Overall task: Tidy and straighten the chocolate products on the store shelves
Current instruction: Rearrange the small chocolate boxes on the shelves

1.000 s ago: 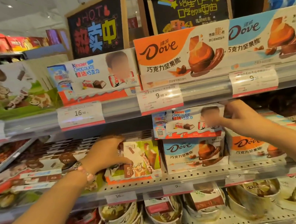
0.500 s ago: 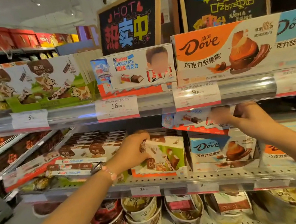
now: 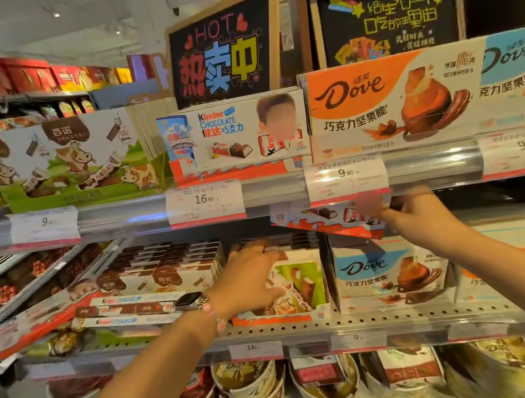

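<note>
My right hand (image 3: 418, 213) grips a white and red Kinder chocolate box (image 3: 323, 223), tilted, just under the upper shelf rail and above the blue Dove box (image 3: 389, 273) on the middle shelf. My left hand (image 3: 249, 276) rests on the top of a green and white cow-print chocolate box (image 3: 297, 288) standing at the middle shelf's front; whether the fingers close around it is unclear. Another Kinder box (image 3: 237, 134) and an orange Dove box (image 3: 390, 103) stand on the upper shelf.
Brown and white chocolate boxes (image 3: 159, 270) fill the middle shelf's left. Flat Kinder bars (image 3: 124, 310) lie in front of them. Dove cups (image 3: 250, 390) sit on the bottom shelf. Price tags (image 3: 205, 202) line the upper rail. Chalkboard signs (image 3: 223, 46) stand behind.
The view has shifted left and closer. My right hand has lifted the Kinder box off the Dove box and tilted it. My left hand has moved onto the top of the cow-print box.
</note>
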The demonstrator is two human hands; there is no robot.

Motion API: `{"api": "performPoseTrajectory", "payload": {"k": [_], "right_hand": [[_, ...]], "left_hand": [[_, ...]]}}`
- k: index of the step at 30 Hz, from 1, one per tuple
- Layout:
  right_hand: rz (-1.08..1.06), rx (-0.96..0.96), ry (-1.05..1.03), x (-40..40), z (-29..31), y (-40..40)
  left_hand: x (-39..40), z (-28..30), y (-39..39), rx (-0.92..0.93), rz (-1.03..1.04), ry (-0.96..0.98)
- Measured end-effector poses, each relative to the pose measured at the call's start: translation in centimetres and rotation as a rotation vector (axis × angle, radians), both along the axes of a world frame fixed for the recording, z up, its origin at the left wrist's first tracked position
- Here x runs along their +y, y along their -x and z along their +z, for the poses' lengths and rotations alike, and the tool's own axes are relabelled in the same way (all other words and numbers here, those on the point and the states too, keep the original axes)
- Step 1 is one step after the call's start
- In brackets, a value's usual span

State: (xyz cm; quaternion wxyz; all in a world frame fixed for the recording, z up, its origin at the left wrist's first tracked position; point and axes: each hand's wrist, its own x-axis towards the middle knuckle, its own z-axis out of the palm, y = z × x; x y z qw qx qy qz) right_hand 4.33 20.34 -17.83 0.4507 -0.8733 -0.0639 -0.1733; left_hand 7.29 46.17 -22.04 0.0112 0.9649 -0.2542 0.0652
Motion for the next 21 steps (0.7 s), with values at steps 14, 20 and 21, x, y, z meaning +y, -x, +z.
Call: {"api": "performPoseTrajectory", "payload": {"k": [14, 20, 21], "right_hand": [[0.113, -0.029, 0.096, 1.0, -0.3, -0.1], [0.115, 0.069, 0.225, 3.9, -0.6, -1.7], [0.126, 0.084, 0.238, 4.3, -0.7, -1.9]], "left_hand": [[0.5, -0.8, 2.7, 0.008, -0.024, 0.034], [1.7, -0.5, 4.6, -0.080, -0.048, 0.117], [2.0, -0.4, 4.9, -0.097, -0.058, 0.122]]}}
